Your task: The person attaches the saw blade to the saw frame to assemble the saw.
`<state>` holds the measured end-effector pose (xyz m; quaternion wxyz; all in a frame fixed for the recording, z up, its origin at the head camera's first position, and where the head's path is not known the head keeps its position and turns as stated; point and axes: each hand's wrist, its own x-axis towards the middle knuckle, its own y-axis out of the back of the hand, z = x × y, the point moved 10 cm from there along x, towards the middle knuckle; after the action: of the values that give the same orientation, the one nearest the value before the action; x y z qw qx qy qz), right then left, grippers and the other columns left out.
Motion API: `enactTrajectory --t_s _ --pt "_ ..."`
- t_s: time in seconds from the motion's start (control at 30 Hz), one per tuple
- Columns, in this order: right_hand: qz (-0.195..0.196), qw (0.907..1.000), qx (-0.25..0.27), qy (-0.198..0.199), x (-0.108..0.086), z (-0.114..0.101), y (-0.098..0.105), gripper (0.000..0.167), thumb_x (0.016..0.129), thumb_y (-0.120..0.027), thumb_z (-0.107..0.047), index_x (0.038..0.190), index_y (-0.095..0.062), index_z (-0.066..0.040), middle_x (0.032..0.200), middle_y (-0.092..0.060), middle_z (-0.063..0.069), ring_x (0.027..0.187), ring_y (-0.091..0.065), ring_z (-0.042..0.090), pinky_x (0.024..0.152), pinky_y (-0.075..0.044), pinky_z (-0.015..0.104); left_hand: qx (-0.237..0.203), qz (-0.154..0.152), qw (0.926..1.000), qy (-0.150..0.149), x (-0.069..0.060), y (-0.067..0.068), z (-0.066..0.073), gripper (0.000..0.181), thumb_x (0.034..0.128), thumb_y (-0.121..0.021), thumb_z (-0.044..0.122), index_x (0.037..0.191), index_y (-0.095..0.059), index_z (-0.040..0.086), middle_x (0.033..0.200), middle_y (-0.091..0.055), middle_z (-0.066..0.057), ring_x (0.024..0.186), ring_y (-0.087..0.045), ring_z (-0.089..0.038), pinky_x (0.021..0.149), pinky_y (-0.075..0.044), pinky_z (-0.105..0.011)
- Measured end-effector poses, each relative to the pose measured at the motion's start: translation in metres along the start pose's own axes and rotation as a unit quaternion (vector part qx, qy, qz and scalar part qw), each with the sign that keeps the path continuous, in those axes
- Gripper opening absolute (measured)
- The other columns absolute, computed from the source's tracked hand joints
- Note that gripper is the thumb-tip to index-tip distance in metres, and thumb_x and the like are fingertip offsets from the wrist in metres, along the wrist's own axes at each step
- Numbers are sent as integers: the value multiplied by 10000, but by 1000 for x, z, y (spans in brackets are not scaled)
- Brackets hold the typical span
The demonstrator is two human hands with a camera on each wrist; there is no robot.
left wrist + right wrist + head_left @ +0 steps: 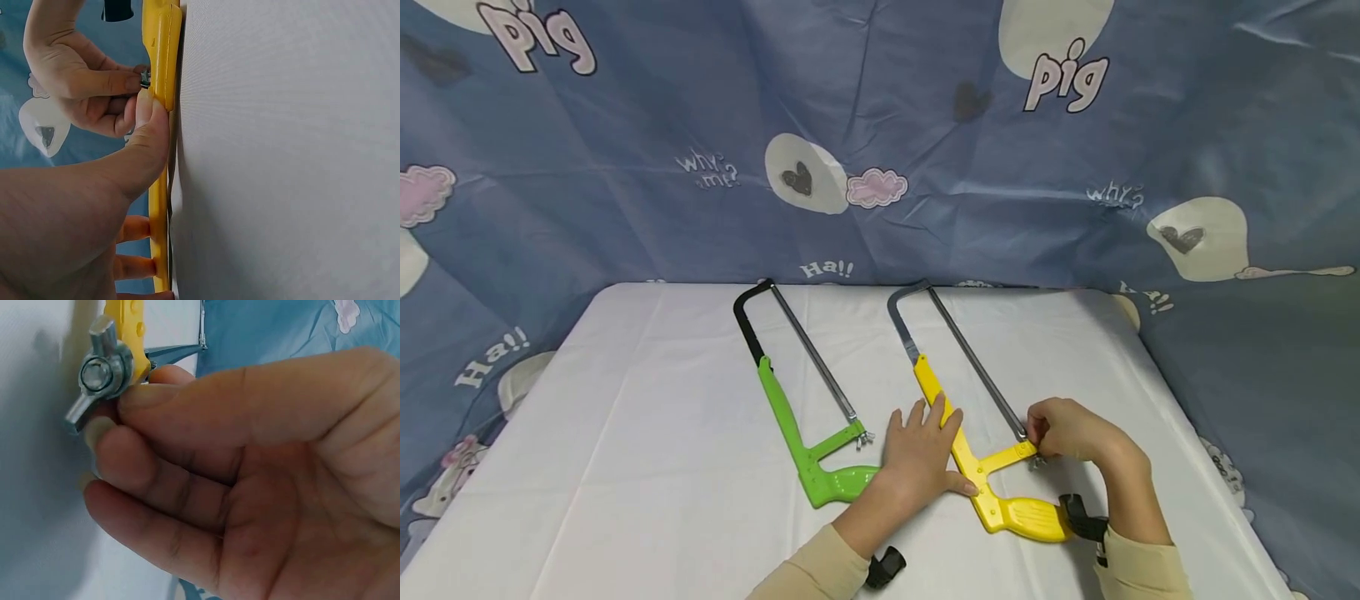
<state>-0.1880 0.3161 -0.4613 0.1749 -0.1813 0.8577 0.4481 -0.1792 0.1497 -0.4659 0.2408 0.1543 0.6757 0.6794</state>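
Note:
A yellow hacksaw (976, 467) lies on the white cloth, its grey blade (977, 364) running away from me. My left hand (917, 454) presses on its frame with spread fingers, the thumb near the handle. At the near end of the blade, my right hand (1075, 429) has its fingers curled and pinches at the metal wing nut (103, 375). In the right wrist view the thumb touches the nut's edge beside the yellow arm; the index fingertip is partly hidden. Left of my hands lies a green hacksaw (786, 417), its handle partly behind my left wrist.
A white cloth (647, 467) covers the table. Blue printed fabric (925, 167) hangs behind and at the sides. The green hacksaw's own wing nut (865, 439) sticks out close to my left hand. Black camera mounts (886, 568) sit on both wrists.

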Motion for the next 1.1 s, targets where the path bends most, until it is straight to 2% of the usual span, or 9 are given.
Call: enactTrajectory --t_s 0.23,0.5,0.7,0.87,1.1 --pt "-50 10000 2 32 -5 2 -1 181 701 -594 102 790 -608 -54 702 -551 33 597 -454 170 546 -374 294 0 -28 10000 15 -1 -3 3 1066 682 -617 836 1545 -348 271 1643 -289 -42 1472 -357 -286 1119 -375 -540" --pt "120 9995 -94 -263 -13 7 2 118 752 -654 27 782 -589 -67 687 -568 47 597 -496 174 558 -405 300 -15 -76 10000 42 0 -6 4 1072 680 -615 837 1550 -335 276 1649 -274 -37 1478 -345 -286 1125 -366 -544" --pt "290 9995 -63 -136 -17 2 4 127 768 -697 -1 789 -590 -65 674 -587 49 589 -543 173 556 -423 304 92 -63 9999 62 0 -3 3 1075 677 -602 847 1550 -333 281 1652 -265 -34 1477 -348 -286 1120 -373 -536" --pt "385 9992 -122 -73 -18 -2 5 186 769 -776 -73 789 -591 -73 674 -579 40 596 -520 167 552 -414 304 165 -27 9998 49 1 0 1 1072 680 -593 852 1550 -332 282 1651 -267 -31 1472 -356 -280 1116 -381 -528" --pt "420 9988 -228 -60 -18 -4 -1 204 755 -807 -77 791 -606 -82 702 -566 39 615 -504 172 557 -417 304 -73 -130 9999 7 0 -3 1 1066 685 -630 816 1549 -340 264 1652 -260 -51 1477 -342 -290 1122 -369 -540"
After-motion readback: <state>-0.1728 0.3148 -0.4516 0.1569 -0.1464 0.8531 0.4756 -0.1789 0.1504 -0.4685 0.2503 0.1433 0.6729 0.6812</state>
